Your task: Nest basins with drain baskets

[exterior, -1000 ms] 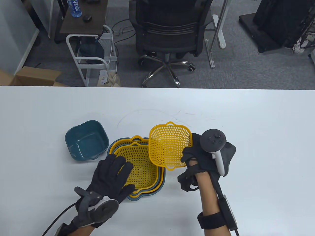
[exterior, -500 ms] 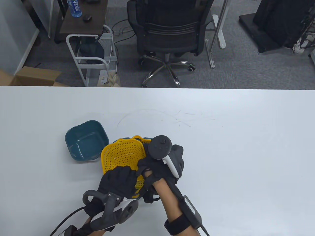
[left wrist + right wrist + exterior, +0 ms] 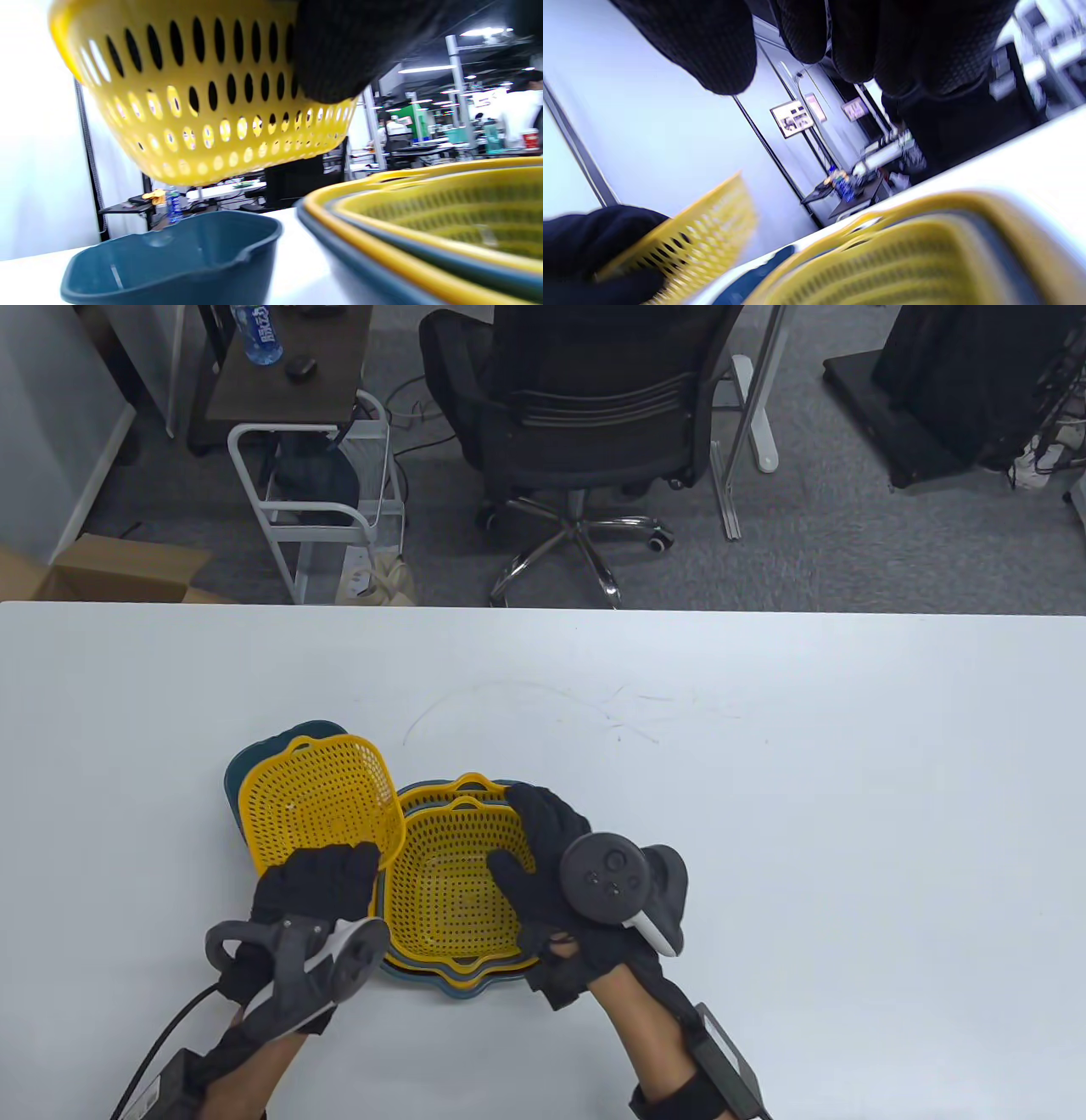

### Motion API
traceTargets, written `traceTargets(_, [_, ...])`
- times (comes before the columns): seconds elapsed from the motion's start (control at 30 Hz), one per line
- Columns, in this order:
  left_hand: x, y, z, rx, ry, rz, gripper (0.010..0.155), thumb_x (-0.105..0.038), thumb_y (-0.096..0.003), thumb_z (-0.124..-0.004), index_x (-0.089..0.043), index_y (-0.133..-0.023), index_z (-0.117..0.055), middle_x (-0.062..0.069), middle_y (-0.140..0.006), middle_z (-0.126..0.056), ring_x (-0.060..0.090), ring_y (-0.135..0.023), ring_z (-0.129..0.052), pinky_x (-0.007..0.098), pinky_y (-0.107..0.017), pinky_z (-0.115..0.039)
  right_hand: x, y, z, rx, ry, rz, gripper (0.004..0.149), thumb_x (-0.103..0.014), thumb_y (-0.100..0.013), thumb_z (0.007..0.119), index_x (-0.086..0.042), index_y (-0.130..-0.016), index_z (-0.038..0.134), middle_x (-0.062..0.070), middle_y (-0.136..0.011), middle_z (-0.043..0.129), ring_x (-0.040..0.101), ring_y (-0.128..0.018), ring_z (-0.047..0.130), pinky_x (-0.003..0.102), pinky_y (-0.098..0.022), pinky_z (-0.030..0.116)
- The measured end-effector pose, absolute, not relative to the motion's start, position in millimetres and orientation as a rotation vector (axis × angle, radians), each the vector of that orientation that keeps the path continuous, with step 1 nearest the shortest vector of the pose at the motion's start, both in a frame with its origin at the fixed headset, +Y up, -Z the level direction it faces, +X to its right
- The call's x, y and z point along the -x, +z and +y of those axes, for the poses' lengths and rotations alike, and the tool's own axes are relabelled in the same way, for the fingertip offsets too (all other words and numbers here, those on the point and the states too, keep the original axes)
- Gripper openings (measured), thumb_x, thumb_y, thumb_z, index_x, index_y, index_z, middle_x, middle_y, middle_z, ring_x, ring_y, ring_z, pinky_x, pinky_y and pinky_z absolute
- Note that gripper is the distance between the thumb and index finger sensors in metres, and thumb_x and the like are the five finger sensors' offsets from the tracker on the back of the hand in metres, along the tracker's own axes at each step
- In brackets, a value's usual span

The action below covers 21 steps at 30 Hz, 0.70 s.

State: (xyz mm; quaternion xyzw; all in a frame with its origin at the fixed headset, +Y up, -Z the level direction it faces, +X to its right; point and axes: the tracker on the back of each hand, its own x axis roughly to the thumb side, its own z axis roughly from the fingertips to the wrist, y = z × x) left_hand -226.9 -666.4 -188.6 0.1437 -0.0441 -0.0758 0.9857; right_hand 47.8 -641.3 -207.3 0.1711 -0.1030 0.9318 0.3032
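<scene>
My left hand (image 3: 318, 875) grips the near rim of a small yellow drain basket (image 3: 318, 802) and holds it in the air above the small teal basin (image 3: 254, 751), which it mostly hides. In the left wrist view the basket (image 3: 203, 97) hangs clear above the basin (image 3: 178, 258). My right hand (image 3: 530, 857) hovers open and empty over the nested stack of yellow baskets and teal basins (image 3: 458, 891). The stack also shows in the right wrist view (image 3: 903, 258).
The white table (image 3: 806, 780) stretches to the right and far side of the stack. An office chair (image 3: 585, 415) and a white trolley (image 3: 314, 500) stand beyond the far edge.
The small yellow basket passed from my right hand to my left hand and moved left over the teal basin. My right hand let go and now hovers over the stack.
</scene>
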Motion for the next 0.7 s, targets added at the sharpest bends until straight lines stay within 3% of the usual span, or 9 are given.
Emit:
traceTargets(0.3, [252.6, -256.6, -696.1, -0.161, -0.088, 0.033, 0.051, -0.003, -0.0487, -0.093, -0.029, -0.091, -0.081, -0.004, -0.085, -0.096, 0.027, -0.074, -0.098, 0.048, -0.061, -0.080, -107.7, -159.9, -688.3, -0.417, 2.781, -0.530, 0.069, -0.041, -0.050, 0.078, -0.007, -0.105, 0.054, 0.028, -0.107, 0.053, 0.057, -0.093, 0.057, 0.067, -0.065, 0.063])
traceTargets(0.57, [261.5, -268.7, -717.1, -0.038, -0.109, 0.065, 0.053, -0.004, -0.0488, -0.093, -0.028, -0.093, -0.079, -0.004, -0.088, -0.095, 0.028, -0.077, -0.096, 0.048, -0.063, -0.079, -126.1, -165.0, -721.9, -0.329, 2.839, -0.486, 0.069, -0.041, -0.050, 0.078, -0.007, -0.105, 0.055, 0.028, -0.107, 0.053, 0.057, -0.094, 0.057, 0.067, -0.065, 0.062])
traceTargets(0.6, [263.0, -268.7, -717.8, -0.027, -0.107, 0.064, 0.050, -0.042, -0.0460, -0.085, -0.029, -0.094, -0.079, -0.004, -0.089, -0.094, 0.028, -0.079, -0.095, 0.049, -0.064, -0.078, -126.4, -165.3, -722.3, -0.322, 2.836, -0.492, 0.068, -0.041, -0.050, 0.078, -0.008, -0.105, 0.055, 0.028, -0.107, 0.053, 0.057, -0.094, 0.057, 0.067, -0.065, 0.062])
traceTargets(0.7, [272.8, -266.6, -719.1, 0.087, 0.015, 0.037, 0.061, -0.052, -0.0448, -0.081, -0.029, -0.101, -0.070, 0.002, -0.108, -0.077, 0.036, -0.098, -0.077, 0.054, -0.073, -0.066, -126.0, -164.8, -723.0, -0.324, 2.840, -0.496, 0.069, -0.040, -0.049, 0.079, -0.008, -0.105, 0.055, 0.028, -0.107, 0.053, 0.057, -0.094, 0.057, 0.068, -0.065, 0.062])
